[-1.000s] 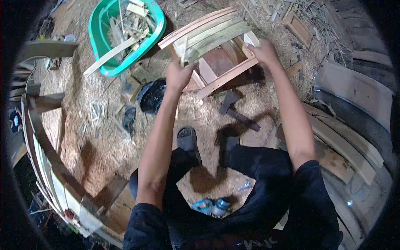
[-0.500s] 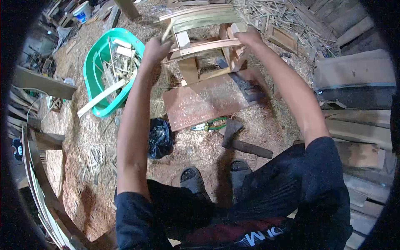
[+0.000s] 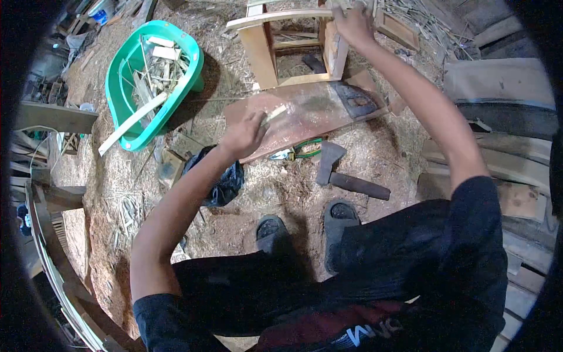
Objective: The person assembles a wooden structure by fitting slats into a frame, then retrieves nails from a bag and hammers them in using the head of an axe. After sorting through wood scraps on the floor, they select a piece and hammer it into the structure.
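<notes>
My left hand (image 3: pixel 242 137) is closed around a short, pale wooden stick (image 3: pixel 275 112), just above a reddish-brown board (image 3: pixel 311 105) lying on the ground. My right hand (image 3: pixel 356 26) grips the upper right corner of a wooden frame (image 3: pixel 257 57) with a curved front rail. The frame stands at the board's far edge, and its top is partly cut off by the view. Nearer to my feet lies a hatchet (image 3: pixel 332 159) with a dark handle. Beside it are pliers (image 3: pixel 308 148) with green handles, partly under the board's near edge.
A green tub (image 3: pixel 114 94) full of wood scraps is at the left, with a long strip across its rim. A black plastic bag (image 3: pixel 226 183) sits before my left foot. Stacked planks (image 3: pixel 498 152) line the right side. Wood shavings cover the floor.
My left hand has let go of the frame and come down toward me with the stick. The frame has tipped or turned and now stands further up in view, with my right hand still on it.
</notes>
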The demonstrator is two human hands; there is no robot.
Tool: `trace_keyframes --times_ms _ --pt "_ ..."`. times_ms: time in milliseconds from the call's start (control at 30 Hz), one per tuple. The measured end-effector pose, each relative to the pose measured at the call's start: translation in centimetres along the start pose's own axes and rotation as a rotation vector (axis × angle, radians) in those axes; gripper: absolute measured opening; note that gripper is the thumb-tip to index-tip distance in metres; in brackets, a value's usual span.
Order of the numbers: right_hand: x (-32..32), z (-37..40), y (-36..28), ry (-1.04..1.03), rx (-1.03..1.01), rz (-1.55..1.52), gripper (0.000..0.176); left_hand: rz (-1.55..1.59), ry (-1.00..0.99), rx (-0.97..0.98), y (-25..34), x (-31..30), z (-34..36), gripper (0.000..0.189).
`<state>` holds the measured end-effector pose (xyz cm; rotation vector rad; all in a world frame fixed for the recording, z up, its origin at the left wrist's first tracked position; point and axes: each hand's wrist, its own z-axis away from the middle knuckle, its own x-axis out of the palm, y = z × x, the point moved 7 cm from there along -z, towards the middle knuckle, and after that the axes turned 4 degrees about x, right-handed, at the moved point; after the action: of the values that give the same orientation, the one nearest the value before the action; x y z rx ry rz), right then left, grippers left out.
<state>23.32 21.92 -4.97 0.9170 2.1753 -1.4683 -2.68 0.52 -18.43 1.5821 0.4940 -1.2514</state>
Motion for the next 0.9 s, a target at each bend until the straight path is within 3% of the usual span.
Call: trace_keyframes --times_ms 67,133,167,200,267,300,400,433,533,633,733,900 --pt "0.0 5.7 -2.8 0.084 -0.554 0.007 0.040 -0.073 0.024 -0.024 -0.2 1.5 -0.2 0.040" --pt "1.4 13.0 -3.2 -0.382 -0.738 0.062 0.027 -0.123 0.067 -0.036 -0.3 2.7 -1.0 0.041" --pt "3.9 17.4 -0.2 -0.948 -0.331 0.356 0.019 -0.178 0.027 -0.096 0.2 2.9 -1.1 0.040" --pt "4.7 22.4 2.4 -1.083 -0.356 0.373 0.028 -0.171 0.049 -0.111 0.2 3.5 -1.2 0.039" --pt "2.3 29.7 4.7 -1.034 -0.459 0.267 0.040 -0.153 0.075 -0.138 0.0 5.5 -0.9 0.038" --pt "2.9 32.9 8.6 -1.205 -0.228 0.332 0.046 -0.037 0.092 -0.193 -1.4 7.7 -0.9 0.040" --pt "1.3 34.0 8.6 -1.090 -0.112 0.175 0.052 -0.133 0.332 -0.160 -0.8 9.3 -0.2 0.040" --pt "1.7 35.1 10.6 -1.199 -0.030 0.257 0.054 -0.235 0.365 -0.178 -0.2 9.4 0.2 0.041" --pt "1.4 36.4 10.7 -1.126 -0.097 0.168 0.054 -0.247 0.367 -0.221 0.2 10.0 0.2 0.039" --pt "1.9 37.2 10.2 -1.171 -0.374 0.238 0.054 -0.151 0.377 -0.212 -0.2 10.0 0.2 0.035" --pt "2.9 37.4 10.9 -1.240 -0.317 0.310 0.053 0.038 0.437 -0.115 -0.5 10.6 0.4 0.028" --pt "1.0 36.6 10.0 -1.327 -0.010 0.052 0.048 0.153 0.494 0.015 1.7 11.1 1.5 0.019"
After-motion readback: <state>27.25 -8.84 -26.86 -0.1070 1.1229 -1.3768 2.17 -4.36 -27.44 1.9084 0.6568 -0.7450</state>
